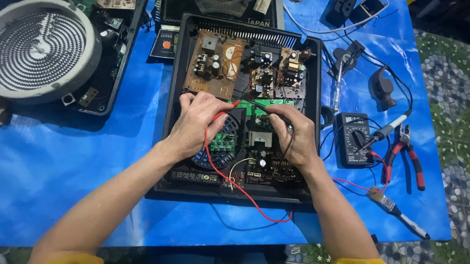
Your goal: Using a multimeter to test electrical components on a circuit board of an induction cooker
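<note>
A blue tabletop (59, 161) carries an opened black casing (176, 92) at its centre, its circuit boards bare to the camera. To the left lies a second opened unit with a round grey heating coil (38, 49). Over the casing, the left hand (195, 126) is closed in a pinch on a red probe (231, 106), its tip reaching toward a green board (270, 104) at the casing's middle; the probe's red lead (232, 187) loops down across the casing's front edge. The right hand (293, 134) is curled shut on a black probe (257, 104), whose tip rests on the same green board, just beside the red one. Under the left hand sits a round black fan (218, 157). Right of the casing, a black multimeter (353, 140) lies flat on the tabletop, with a soldering iron (388, 131) resting across its corner. Further right are red-handled pliers (411, 158), and near the front edge a small brush (398, 213). A screwdriver (337, 86) lies above the multimeter.
</note>
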